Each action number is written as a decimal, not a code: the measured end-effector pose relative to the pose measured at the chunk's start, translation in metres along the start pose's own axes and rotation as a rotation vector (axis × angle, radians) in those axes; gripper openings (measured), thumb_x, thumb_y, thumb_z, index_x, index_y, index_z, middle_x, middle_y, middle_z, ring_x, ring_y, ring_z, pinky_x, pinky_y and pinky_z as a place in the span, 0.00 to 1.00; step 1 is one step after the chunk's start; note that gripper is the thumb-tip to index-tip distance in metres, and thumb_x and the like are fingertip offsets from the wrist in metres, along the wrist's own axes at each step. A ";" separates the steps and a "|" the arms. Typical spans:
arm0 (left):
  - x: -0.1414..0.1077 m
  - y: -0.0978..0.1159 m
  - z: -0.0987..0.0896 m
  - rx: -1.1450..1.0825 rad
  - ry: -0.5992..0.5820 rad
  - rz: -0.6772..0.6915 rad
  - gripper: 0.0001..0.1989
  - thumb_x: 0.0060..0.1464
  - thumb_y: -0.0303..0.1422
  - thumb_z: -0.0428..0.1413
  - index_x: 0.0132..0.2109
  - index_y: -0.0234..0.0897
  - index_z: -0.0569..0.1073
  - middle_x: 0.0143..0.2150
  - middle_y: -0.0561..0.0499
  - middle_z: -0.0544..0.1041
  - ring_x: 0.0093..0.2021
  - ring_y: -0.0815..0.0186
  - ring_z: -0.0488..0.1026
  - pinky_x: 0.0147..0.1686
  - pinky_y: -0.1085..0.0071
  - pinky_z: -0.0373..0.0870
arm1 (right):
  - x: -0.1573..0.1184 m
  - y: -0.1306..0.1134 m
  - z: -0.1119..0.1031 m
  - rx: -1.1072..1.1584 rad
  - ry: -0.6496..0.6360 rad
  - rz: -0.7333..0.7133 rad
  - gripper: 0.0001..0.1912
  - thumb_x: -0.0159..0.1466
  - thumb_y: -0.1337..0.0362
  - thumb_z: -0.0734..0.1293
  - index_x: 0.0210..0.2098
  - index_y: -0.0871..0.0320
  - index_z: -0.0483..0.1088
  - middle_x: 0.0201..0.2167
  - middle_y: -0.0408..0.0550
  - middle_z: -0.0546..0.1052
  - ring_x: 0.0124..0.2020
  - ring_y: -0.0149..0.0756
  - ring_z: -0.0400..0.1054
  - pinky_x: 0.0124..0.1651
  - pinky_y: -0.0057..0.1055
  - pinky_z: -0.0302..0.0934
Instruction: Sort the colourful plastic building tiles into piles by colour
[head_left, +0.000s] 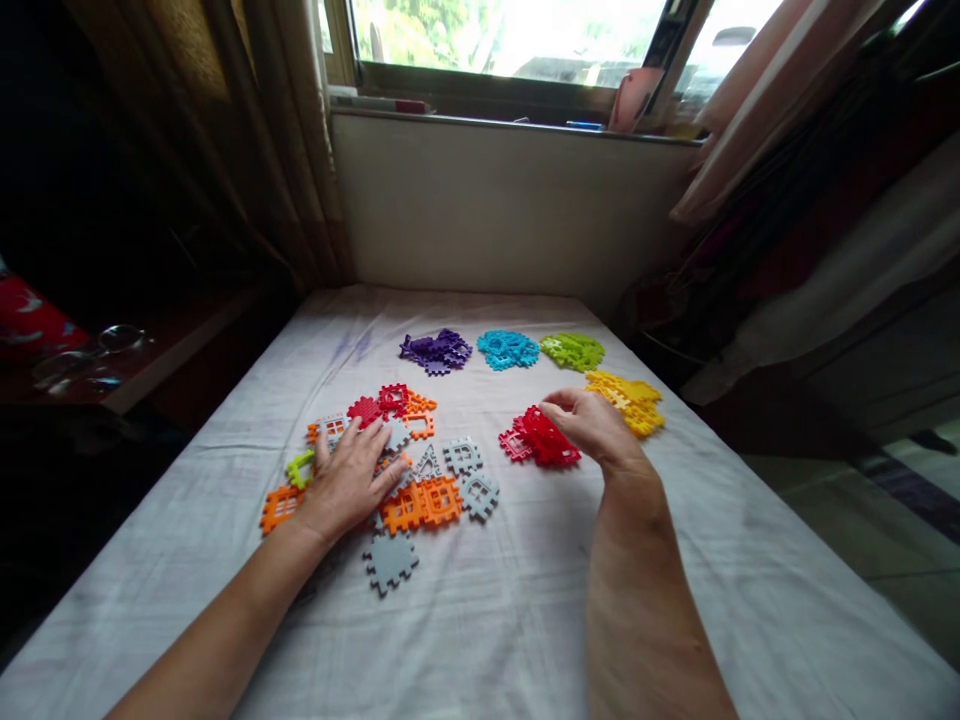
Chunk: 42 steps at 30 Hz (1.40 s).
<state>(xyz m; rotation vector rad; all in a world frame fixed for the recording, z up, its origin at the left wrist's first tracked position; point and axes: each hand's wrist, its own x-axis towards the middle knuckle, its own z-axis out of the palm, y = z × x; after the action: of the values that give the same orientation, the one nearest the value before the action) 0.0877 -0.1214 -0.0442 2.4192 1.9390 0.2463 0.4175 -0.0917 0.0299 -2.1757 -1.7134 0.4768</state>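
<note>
My left hand (349, 480) lies with fingers spread over a mixed pile of flat interlocking plastic tiles. Around it are orange tiles (440, 499), grey tiles (391, 562), red tiles (364, 411) and a lime-green tile (300, 468); some tiles under the palm are hidden. My right hand (589, 420) is over the near right side of a heap of red tiles (536, 440), its thumb and fingers drawn together at the heap's upper edge. Whatever those fingertips may pinch cannot be made out.
Purple tiles (436, 352), blue tiles (508, 349) and green tiles (572, 351) form separate heaps along the back. A yellow heap (637, 403) lies just beyond my right hand. Everything rests on a pale sheet (480, 620). A low wall (510, 200) and window stand behind.
</note>
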 end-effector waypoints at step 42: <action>0.067 0.054 -0.030 -0.118 -0.028 0.095 0.20 0.55 0.46 0.57 0.51 0.41 0.74 0.52 0.46 0.80 0.54 0.53 0.74 0.57 0.58 0.65 | -0.003 0.009 -0.015 0.166 0.104 -0.048 0.15 0.65 0.57 0.66 0.46 0.55 0.81 0.40 0.49 0.84 0.40 0.39 0.77 0.45 0.32 0.67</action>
<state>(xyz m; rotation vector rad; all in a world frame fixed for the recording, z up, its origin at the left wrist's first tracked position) 0.1495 -0.0708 -0.0011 2.4271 1.7482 0.3185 0.4314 -0.0972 0.0390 -2.0027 -1.6071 0.4670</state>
